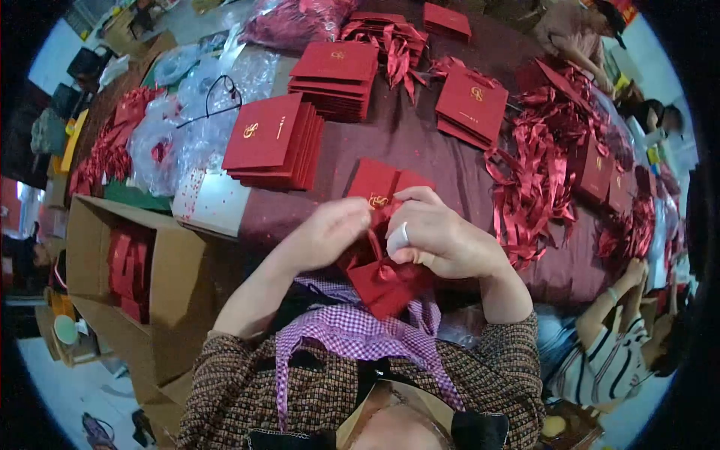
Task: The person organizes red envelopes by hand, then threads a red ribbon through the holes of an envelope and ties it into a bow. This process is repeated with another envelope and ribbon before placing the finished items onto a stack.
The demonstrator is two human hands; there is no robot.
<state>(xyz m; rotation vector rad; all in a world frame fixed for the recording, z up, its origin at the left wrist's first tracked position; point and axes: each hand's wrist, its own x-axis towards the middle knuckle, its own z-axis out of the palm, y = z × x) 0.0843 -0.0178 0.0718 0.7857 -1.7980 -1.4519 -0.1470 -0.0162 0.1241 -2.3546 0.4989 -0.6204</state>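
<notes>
At the table's near edge, right in front of my body, lies a red gift box (pixel 367 175) with a gold monogram and a satin ribbon (pixel 377 244) across its middle. My right hand (pixel 439 238) is curled over the ribbon, thumb and fingers pinched on it; a white band circles one finger. From the other side my left hand (pixel 330 234) comes in with its fingers pressed together at the ribbon, their tips partly hidden. Below both hands, a red panel (pixel 386 289) with a ribbon loop tilts toward my checked apron (pixel 345 330).
Stacked red cards or boxes (pixel 259 139) and another stack (pixel 334 75) stand beyond my left hand. A smaller pile (pixel 471 105) sits ahead; red ribbons (pixel 532 172) heap at right. An open carton (pixel 169 277) stands left. A co-worker in stripes (pixel 600 360) sits at right.
</notes>
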